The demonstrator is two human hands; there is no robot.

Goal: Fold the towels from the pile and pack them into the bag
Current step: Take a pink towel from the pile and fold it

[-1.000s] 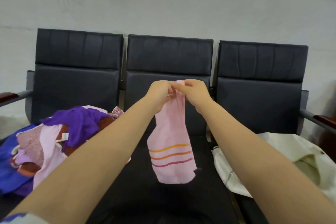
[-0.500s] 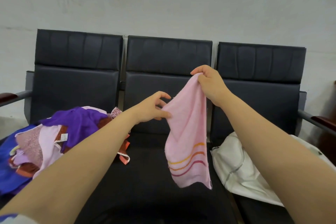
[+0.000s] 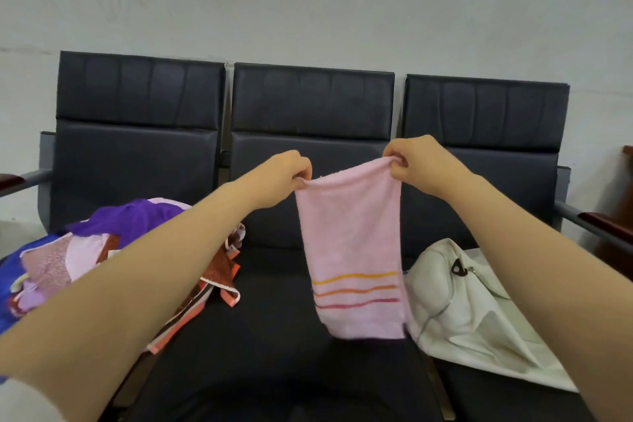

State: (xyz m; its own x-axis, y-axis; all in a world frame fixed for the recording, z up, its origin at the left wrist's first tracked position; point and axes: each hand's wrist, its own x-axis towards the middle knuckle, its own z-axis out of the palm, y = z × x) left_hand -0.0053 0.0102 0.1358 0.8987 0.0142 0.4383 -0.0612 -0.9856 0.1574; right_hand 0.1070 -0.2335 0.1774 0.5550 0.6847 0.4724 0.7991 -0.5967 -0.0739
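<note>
- Your left hand and your right hand each take one top corner of the pink towel. Both grips are clamped on the hem, with the fingers curled round the cloth.
- The towel hangs in the air in front of you, over the middle seat of the surface. Its striped band is near the lower edge. Whether that edge touches the seat cannot be told.
- Holding two corners at the same height lets the towel's own weight draw it flat and square. This is probably the opening step of a fold, since edges can only be matched once the cloth hangs true.
- The top hem sags a little between your hands, so the cloth is spread but not taut.
- The pile lies at the left end of the surface, a heap of purple, blue, pink and orange-edged cloth that reaches the left edge of the middle seat.
- The white bag lies slumped at the right end. The towel's lower right corner hangs in front of the bag's near side.
- The layout seems deliberate: cloth comes from the left and goes out to the right, with the folding done between them.
- The bag's opening is not visible, so what it already holds cannot be told. The size of the pile suggests much of the task remains.
</note>
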